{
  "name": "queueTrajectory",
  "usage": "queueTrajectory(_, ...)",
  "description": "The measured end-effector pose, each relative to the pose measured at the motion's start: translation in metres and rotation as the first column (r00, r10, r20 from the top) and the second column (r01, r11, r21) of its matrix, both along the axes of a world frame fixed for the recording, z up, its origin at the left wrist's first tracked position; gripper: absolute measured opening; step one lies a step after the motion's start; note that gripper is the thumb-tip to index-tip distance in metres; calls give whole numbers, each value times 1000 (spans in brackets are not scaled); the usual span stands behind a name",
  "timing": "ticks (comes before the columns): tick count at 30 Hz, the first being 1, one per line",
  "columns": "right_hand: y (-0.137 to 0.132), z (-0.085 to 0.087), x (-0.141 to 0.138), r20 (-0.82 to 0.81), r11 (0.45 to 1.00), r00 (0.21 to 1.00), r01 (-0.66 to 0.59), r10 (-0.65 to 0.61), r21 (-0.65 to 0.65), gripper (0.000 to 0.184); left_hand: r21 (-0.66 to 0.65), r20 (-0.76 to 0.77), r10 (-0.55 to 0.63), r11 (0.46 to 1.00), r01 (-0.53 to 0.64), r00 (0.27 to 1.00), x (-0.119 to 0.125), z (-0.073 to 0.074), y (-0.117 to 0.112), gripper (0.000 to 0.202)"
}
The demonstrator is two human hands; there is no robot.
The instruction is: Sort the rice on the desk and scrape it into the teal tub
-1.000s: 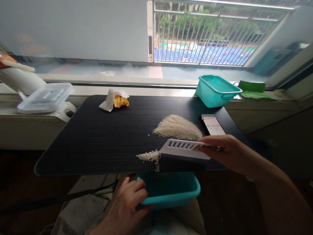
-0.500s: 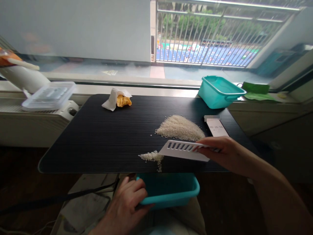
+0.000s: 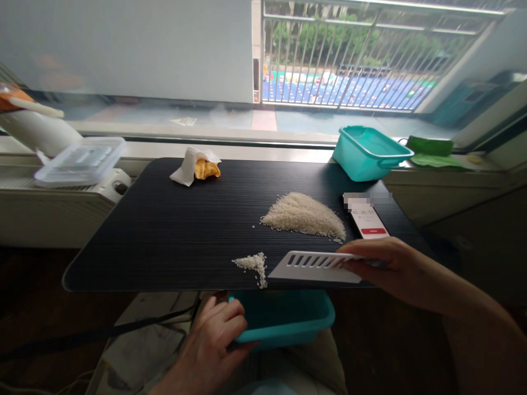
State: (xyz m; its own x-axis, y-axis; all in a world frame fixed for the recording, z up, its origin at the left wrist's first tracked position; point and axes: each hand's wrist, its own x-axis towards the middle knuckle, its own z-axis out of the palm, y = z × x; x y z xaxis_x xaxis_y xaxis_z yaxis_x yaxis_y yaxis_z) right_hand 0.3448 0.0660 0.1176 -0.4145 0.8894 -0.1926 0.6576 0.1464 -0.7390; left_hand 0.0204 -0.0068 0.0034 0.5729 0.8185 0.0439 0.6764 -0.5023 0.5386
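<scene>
My right hand is closed around a white slotted spatula, its blade on edge low over the table near the front edge. Just left of the blade tip lies a small patch of rice, some grains trailing to the table's edge. A larger rice heap sits behind the spatula. Below the front edge, my left hand grips the left rim of a turquoise plastic bin above my lap. The bin's inside is dark, and its far side is hidden under the table.
The black table carries a phone at right and a white tissue with orange peel-like pieces at back left. Another turquoise bin stands at the back right corner. A clear plastic lid rests on the radiator at left.
The spatula has moved toward me and slightly right, away from the large heap. The small rice patch's right-hand grains have shifted left. My left hand and the bin hold nearly the same place.
</scene>
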Motion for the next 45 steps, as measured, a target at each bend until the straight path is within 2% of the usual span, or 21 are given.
queueTrajectory(6, 2, 1, -2, 15, 996, 999, -44, 45, -73, 34, 15, -6, 2, 1000, -2, 1000, 0, 1, 0, 16)
queueTrajectory(12, 18, -11, -6, 34, 992, 999, 15, -19, 122, 37, 59, -42, -9, 998, 12, 999, -2, 6, 1, 17)
queueTrajectory(18, 31, -20, -12, 87, 986, 996, -21, 6, 166, 36, 84, -29, 2, 996, 0, 1000, -6, 4, 0, 18)
queueTrajectory(25, 21, -17, -7, 61, 997, 998, -26, 22, 78, 36, 55, -4, 29, 998, -29, 1000, -7, 2, -2, 18)
queueTrajectory(30, 15, -11, -6, 102, 993, 992, -77, 68, 85, 34, 16, -21, 11, 1000, -11, 1000, -7, 4, -1, 18)
queueTrajectory(36, 9, -3, -11, 63, 992, 990, -129, 129, 7, 32, -1, -7, 17, 1000, -17, 1000, -8, 0, -2, 17)
queueTrajectory(42, 13, -10, -16, 69, 982, 990, -130, 122, 137, 32, 14, 23, 19, 1000, -19, 1000, -9, 0, -3, 18)
queueTrajectory(45, 14, -15, -14, 66, 975, 988, -150, 141, 162, 31, 24, 32, 24, 999, -25, 999, -9, 1, -3, 19)
